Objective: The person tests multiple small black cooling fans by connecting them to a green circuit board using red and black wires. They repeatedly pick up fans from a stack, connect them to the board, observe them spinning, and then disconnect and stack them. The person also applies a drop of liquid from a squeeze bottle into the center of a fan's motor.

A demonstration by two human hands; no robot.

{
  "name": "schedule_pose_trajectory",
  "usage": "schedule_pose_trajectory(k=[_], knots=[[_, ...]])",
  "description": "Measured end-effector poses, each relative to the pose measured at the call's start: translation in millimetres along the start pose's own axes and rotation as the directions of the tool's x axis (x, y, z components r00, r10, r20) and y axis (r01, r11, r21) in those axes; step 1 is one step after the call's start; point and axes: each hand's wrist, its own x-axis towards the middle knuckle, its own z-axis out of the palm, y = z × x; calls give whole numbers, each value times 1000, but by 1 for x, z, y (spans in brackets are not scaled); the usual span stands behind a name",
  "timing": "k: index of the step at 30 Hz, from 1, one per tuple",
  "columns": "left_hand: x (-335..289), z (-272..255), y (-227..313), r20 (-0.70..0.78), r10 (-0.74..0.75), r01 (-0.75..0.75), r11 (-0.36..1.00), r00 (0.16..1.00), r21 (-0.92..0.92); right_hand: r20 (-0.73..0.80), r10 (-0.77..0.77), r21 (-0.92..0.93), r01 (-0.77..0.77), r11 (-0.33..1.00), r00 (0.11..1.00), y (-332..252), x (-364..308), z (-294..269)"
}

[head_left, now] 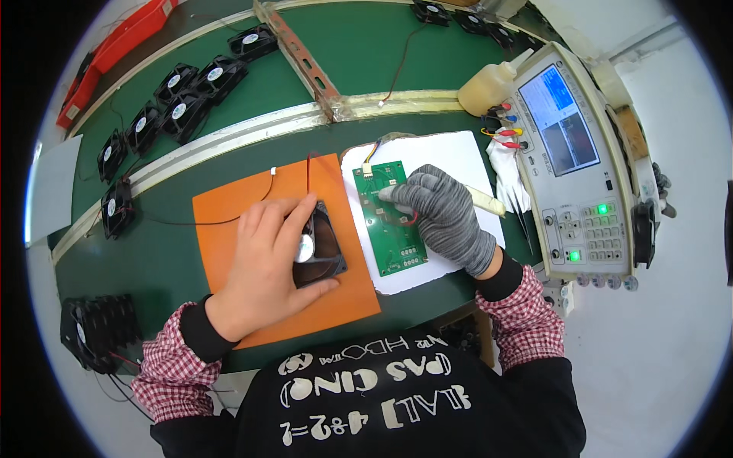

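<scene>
One square black cooling fan [326,243] lies under my bare left hand [263,263] on an orange mat [328,314]

My left hand is spread open, fingers along the fan's left side and thumb by its near edge; just to the right, my gloved right hand [444,210] curls over a green circuit board [389,244], thumb and fingertips close together, and I cannot tell whether they grip anything; the board lies on a white sheet [462,153]; farther right, metal tweezers [524,222] lie near a bench instrument [611,179] with a lit screen; at the far left, several other black fans [216,74] sit on the green workbench [164,263]
</scene>
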Motion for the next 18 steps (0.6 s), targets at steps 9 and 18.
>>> schedule_pose_trajectory(k=[9, 18], knots=[[-17, -80, 32, 2, 216, 9, -30, 976, -1000, -56, 220, 286, -195, 938, 974, 0, 1, 1], [-63, -120, -23, 273, -169, 308, 717, 947, -626, -88, 147, 248, -122, 961, 985, 7, -1, 4]])
